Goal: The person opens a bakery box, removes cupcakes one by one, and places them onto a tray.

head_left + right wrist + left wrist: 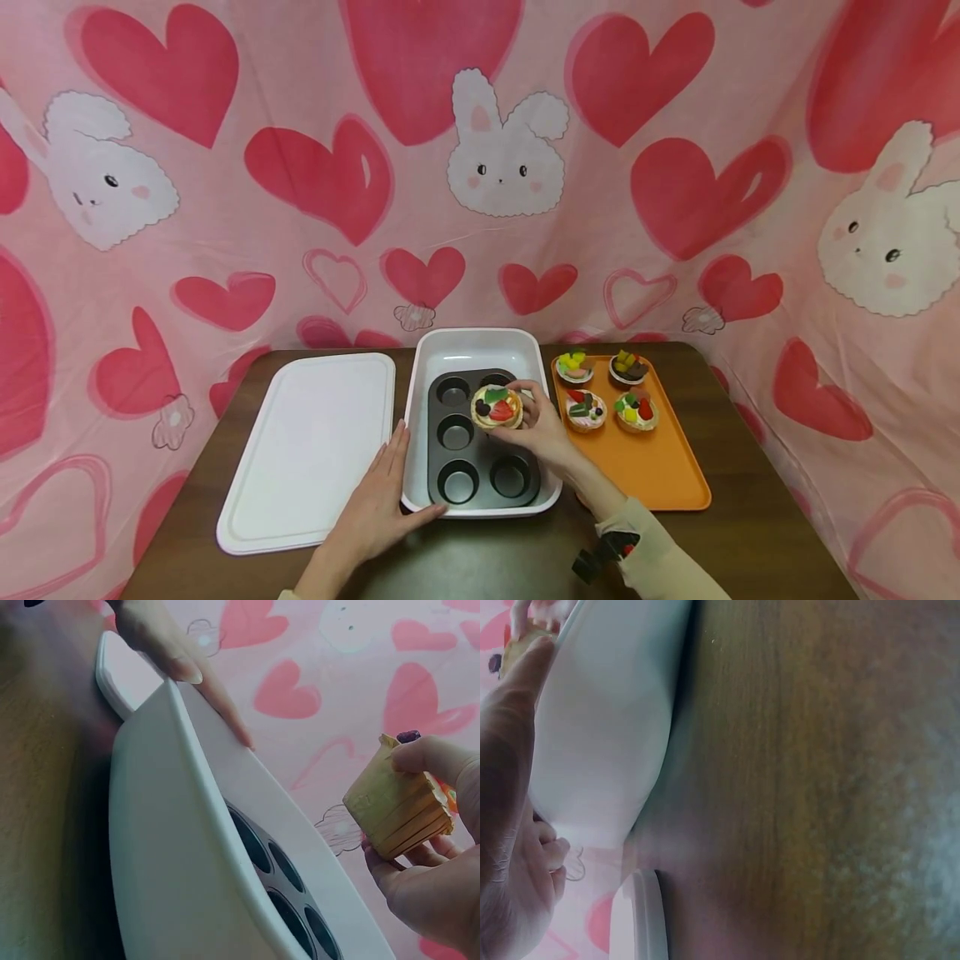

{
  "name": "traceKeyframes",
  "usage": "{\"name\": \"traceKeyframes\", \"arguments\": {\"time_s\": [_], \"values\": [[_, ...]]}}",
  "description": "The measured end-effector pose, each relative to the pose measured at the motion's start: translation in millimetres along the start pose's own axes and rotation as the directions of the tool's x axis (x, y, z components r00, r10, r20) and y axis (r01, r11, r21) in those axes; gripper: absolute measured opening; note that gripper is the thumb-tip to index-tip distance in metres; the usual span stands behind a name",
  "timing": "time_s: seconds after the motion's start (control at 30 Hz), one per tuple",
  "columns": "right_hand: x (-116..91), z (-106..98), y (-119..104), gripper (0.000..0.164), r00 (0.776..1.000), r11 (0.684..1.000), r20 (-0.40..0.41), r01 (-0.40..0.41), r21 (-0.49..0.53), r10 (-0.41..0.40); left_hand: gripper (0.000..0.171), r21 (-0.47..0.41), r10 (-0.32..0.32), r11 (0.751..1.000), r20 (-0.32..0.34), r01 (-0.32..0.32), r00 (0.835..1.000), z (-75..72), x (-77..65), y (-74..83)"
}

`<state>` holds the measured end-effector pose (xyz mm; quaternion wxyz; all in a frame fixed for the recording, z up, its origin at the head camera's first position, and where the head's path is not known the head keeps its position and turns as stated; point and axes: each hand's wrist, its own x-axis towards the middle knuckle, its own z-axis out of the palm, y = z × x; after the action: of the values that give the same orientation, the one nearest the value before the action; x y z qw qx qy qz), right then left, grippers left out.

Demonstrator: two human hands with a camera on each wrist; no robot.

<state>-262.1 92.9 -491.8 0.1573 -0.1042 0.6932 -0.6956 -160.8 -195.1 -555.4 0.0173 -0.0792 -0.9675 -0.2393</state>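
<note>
My right hand holds a fruit-topped cupcake by its side, thumb and fingers around the pale paper cup. Strawberry, a dark berry and a green leaf show on top. In the right wrist view the cupcake is tilted and raised above the white bin. Beneath it in the head view, a dark muffin tin lies inside the white bin. My left hand rests on the bin's near left corner, fingers straight along the left side and thumb at the front rim.
An orange tray at the right bears several decorated cupcakes, such as one with strawberry and yellow fruit. Left of the bin lies a white lidlike board. All stand on a brown wooden table before a pink heart-print cloth.
</note>
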Motion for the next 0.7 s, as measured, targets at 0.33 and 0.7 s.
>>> {"name": "traceKeyframes", "arguments": {"time_s": [0.33, 0.7], "values": [[-25, -25, 1, 0.076, 0.999, 1.0, -0.051, -0.003, -0.019, 0.002, 0.139, 0.007, 0.01, 1.0, -0.011, -0.01, 1.0, 0.5, 0.3, -1.3], [-55, -59, 14, 0.073, 0.993, 1.0, -0.119, 0.013, -0.023, -0.015, 0.137, 0.011, 0.03, 1.0, -0.036, -0.029, 0.999, 0.9, -1.4, -1.2]]}}
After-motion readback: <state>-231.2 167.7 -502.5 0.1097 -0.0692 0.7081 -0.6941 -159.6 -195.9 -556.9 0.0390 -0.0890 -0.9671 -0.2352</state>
